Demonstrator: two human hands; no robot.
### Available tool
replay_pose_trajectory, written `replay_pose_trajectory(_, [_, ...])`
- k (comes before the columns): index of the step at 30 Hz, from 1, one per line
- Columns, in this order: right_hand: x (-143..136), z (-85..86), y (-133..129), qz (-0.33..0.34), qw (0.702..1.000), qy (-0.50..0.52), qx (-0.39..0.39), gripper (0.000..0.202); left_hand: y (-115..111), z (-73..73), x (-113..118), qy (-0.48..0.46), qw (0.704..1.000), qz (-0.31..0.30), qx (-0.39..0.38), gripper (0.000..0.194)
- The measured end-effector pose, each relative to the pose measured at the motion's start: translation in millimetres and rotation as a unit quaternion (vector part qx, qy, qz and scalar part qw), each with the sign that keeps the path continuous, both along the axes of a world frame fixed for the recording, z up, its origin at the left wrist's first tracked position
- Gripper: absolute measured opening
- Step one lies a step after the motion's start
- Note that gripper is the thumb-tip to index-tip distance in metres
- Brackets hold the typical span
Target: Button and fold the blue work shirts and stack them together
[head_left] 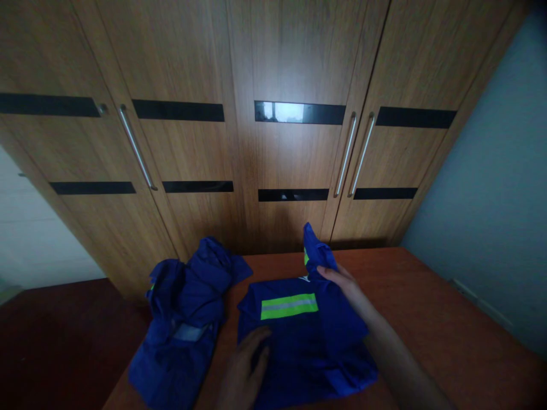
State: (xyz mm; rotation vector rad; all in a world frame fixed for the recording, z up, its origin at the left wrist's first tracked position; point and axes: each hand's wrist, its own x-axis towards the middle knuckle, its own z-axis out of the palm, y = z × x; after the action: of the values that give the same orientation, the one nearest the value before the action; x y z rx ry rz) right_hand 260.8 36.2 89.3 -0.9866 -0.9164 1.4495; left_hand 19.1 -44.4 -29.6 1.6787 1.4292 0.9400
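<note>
Two blue garments share the reddish-brown tabletop [427, 324] in front of me, and two bare hands are at work on just one of them. That one, the nearer garment [294, 347], lies right of the other, around the middle of the tabletop and short of its far edge, with one broad yellow-green band [289, 306] across it, split by a grey stripe. The right hand [344, 283] grasps its right side, thumb in front, so that one pointed part stands up above the rest. The left hand [248, 364] is at the garment's lower left, its fingers bent; it is dim there, and I can't tell whether it pinches cloth or only touches it. The second garment [188, 302] lies rumpled along the left edge, its top close to the far left corner, one greyish band [190, 332] showing. Behind stands a wooden wardrobe [290, 154], with eight black strips [179, 110] and three long metal handles [345, 154].
</note>
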Motion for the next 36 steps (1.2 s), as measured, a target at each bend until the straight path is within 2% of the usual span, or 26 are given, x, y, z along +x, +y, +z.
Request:
replay_pose_trajectory(3, [-43.6, -15.0, -7.4, 0.04, 0.992, -0.111, 0.048, 0.047, 12.7, -10.3, -29.4, -0.155, 0.981, 0.037, -0.109, 0.047])
replay_pose_trajectory(6, [-89.0, -47.0, -18.9, 0.049, 0.955, -0.28, 0.09, 0.056, 21.6, -20.3, -35.9, -0.294, 0.938, 0.063, -0.171, 0.067])
replay_pose_trajectory(7, [-101.6, -60.1, -23.6, 0.066, 0.936, -0.336, 0.082, 0.063, 23.1, -20.4, -35.4, -0.316, 0.929, 0.072, -0.182, 0.07])
replay_pose_trajectory(8, [-112.0, -72.9, -28.7, 0.112, 0.915, -0.381, 0.073, 0.068, 23.9, -18.8, -34.3, -0.321, 0.925, 0.081, -0.188, 0.071])
replay_pose_trajectory(9, [-119.9, -84.3, -33.8, 0.157, 0.893, -0.415, 0.075, 0.07, 24.2, -16.0, -33.1, -0.314, 0.927, 0.088, -0.188, 0.069])
replay_pose_trajectory(11, [-127.1, -98.6, -43.9, 0.181, 0.862, -0.463, 0.095, 0.068, 24.5, -9.9, -31.0, -0.278, 0.94, 0.099, -0.169, 0.061])
replay_pose_trajectory(13, [-123.5, -98.9, -52.5, 0.186, 0.849, -0.479, 0.124, 0.063, 25.5, -6.9, -29.7, -0.251, 0.953, 0.093, -0.139, 0.055])
replay_pose_trajectory(16, [-103.4, -80.2, -60.3, 0.19, 0.836, -0.491, 0.155, 0.054, 27.8, -9.4, -29.3, -0.261, 0.957, 0.075, -0.106, 0.048])
replay_pose_trajectory(18, [-84.7, -66.0, -61.5, 0.162, 0.818, -0.524, 0.17, 0.048, 28.4, -11.3, -29.6, -0.282, 0.95, 0.073, -0.109, 0.048])
replay_pose_trajectory(20, [-64.8, -59.0, -60.6, 0.114, 0.791, -0.574, 0.18, 0.048, 27.2, -10.7, -30.4, -0.311, 0.939, 0.068, -0.132, 0.05])
replay_pose_trajectory(22, [-45.5, -63.5, -59.8, 0.06, 0.752, -0.631, 0.179, 0.048, 24.8, -9.2, -32.0, -0.343, 0.923, 0.058, -0.163, 0.053])
replay_pose_trajectory(25, [-21.0, -90.2, -62.6, 0.008, 0.686, -0.706, 0.176, 0.052, 22.3, -14.5, -36.9, -0.352, 0.915, 0.047, -0.193, 0.06])
replay_pose_trajectory(28, [-5.3, -125.2, -69.6, 0.006, 0.651, -0.734, 0.194, 0.055, 24.3, -32.9, -43.0, -0.277, 0.949, 0.055, -0.141, 0.067])
replay_pose_trajectory(31, [0.3, -148.9, -74.7, -0.003, 0.645, -0.736, 0.206, 0.056, 28.1, -49.8, -45.3, -0.112, 0.989, 0.092, -0.017, 0.064])
replay_pose_trajectory(33, [0.5, -154.8, -75.4, -0.008, 0.647, -0.733, 0.208, 0.057, 28.8, -51.2, -42.5, 0.013, 0.992, 0.113, 0.056, 0.059])
replay_pose_trajectory(36, [-0.5, -152.6, -75.0, -0.003, 0.652, -0.731, 0.202, 0.057, 25.3, -37.0, -31.1, 0.165, 0.966, 0.139, 0.141, 0.056])
